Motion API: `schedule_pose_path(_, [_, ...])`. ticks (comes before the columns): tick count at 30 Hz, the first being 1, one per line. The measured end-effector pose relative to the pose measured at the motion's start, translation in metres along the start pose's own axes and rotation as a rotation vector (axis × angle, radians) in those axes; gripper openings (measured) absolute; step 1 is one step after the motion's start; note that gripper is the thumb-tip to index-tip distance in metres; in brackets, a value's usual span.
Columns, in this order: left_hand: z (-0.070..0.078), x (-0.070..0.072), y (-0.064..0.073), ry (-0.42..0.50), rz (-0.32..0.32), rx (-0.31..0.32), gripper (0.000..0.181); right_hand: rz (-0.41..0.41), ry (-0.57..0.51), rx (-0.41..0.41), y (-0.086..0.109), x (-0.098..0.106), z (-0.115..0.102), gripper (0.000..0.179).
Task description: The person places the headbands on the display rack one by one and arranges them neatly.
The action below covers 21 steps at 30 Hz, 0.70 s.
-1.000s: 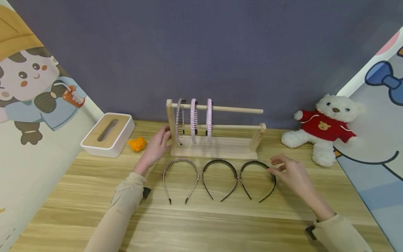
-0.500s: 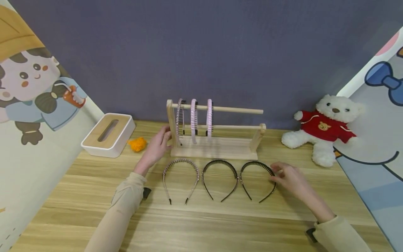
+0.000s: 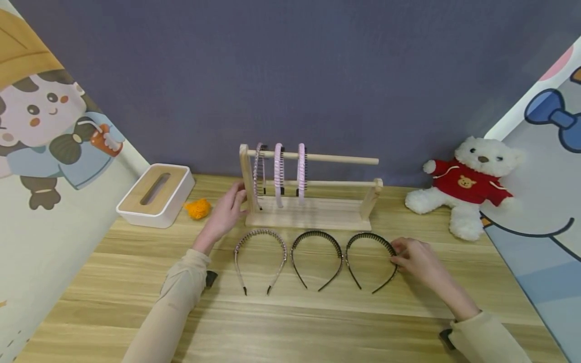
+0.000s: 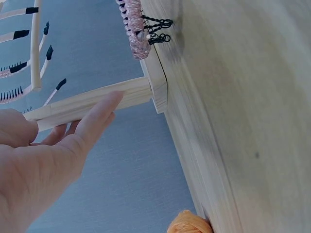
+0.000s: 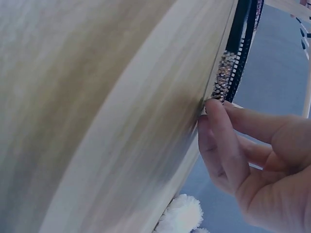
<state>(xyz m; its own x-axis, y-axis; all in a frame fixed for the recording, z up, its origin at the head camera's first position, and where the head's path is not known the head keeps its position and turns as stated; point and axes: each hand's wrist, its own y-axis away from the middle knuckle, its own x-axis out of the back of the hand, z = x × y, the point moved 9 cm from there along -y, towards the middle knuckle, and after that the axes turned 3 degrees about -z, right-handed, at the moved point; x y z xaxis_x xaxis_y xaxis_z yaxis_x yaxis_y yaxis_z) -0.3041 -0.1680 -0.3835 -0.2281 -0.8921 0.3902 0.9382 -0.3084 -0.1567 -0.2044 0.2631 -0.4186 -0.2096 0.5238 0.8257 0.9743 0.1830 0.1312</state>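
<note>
Three headbands lie in a row on the wooden table: a pinkish one (image 3: 260, 231) at left, a black toothed one (image 3: 316, 233) in the middle and another black headband (image 3: 368, 235) at right. My right hand (image 3: 419, 259) pinches the right side of that last headband; the right wrist view shows its beaded surface (image 5: 224, 73) at the fingertips. My left hand (image 3: 226, 209) holds the left post (image 4: 136, 92) of a wooden headband rack (image 3: 308, 218), fingers behind it. On the rack's upper rod hang a beaded headband (image 3: 257, 171) and two pink headbands (image 3: 278, 171).
A white tissue box (image 3: 154, 194) with a wooden lid stands at the left, beside a small orange object (image 3: 197, 208). A white teddy bear (image 3: 465, 184) in a red top sits at the back right. A dark wall (image 3: 317, 75) rises behind the table.
My right hand has moved slightly down and its fingers have closed on the right black headband, which has shifted very slightly. The left hand stays at the rack's post.
</note>
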Motion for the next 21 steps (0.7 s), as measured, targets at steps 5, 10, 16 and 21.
schedule_pose_path(5, [0.001,0.0,0.001,0.007,-0.005,0.0,0.045,-0.015,-0.031,-0.024,0.0,0.0,0.001,0.037])
schedule_pose_path(10, [0.001,0.0,0.002,0.015,-0.009,0.008,0.046,0.007,-0.092,-0.021,0.002,0.003,0.001,0.032])
schedule_pose_path(16, [0.003,-0.001,0.003,0.02,-0.015,0.002,0.046,0.027,-0.144,-0.028,0.006,0.01,0.001,0.026])
schedule_pose_path(21, [0.002,-0.001,0.002,0.019,-0.011,0.0,0.046,0.005,-0.147,-0.051,0.009,0.013,0.002,0.03])
